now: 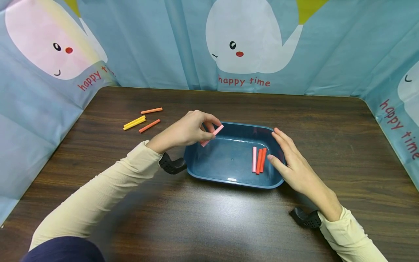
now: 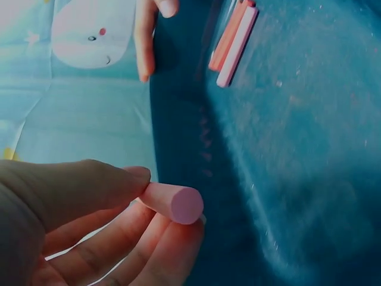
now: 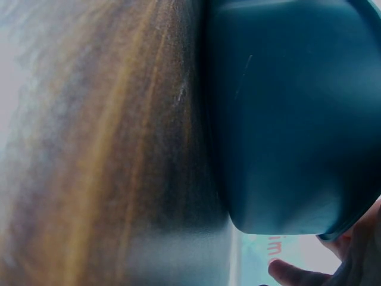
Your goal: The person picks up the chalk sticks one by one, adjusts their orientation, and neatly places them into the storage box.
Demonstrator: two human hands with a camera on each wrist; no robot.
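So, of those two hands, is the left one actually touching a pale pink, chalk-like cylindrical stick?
Touching. The left wrist view shows the left hand pinching the pink stick between thumb and fingers, its round end sticking out.

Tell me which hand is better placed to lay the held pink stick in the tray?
Probably left: the left hand pinches the pink stick at the left end of the tray; the right hand, at the other end, holds no stick.

There are eight sticks (image 1: 151,110): on the left, two orange sticks (image 1: 149,126) and two yellow sticks (image 1: 134,124); in the right part of one blue tray (image 1: 226,160), two red sticks (image 1: 259,162) and one loose pink stick (image 1: 254,159); and one held pink stick (image 1: 218,130). There are two hands (image 1: 194,127) and three printed whales (image 1: 255,32).
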